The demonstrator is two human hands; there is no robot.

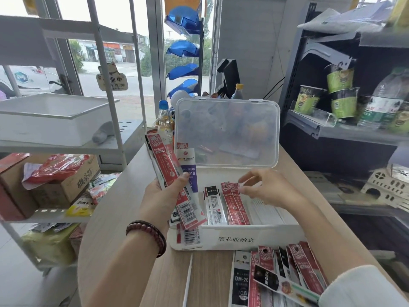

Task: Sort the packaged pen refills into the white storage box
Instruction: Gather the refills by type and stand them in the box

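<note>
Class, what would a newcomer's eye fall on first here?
Probably the fan of red refill packs gripped in the left hand, raised beside the open white storage box. Next, the right hand over the red packs standing inside it, then the loose pile on the table in front.

White storage box (239,239) open, clear lid (228,131) upright at rear
Inside, leaning at L: black/white pack (215,209), 2 red packs (235,207) beside it; fanned bunch (170,171), red & purple, in left hand (163,196) at box's L edge; loose pile (285,278) in front, R side
</note>
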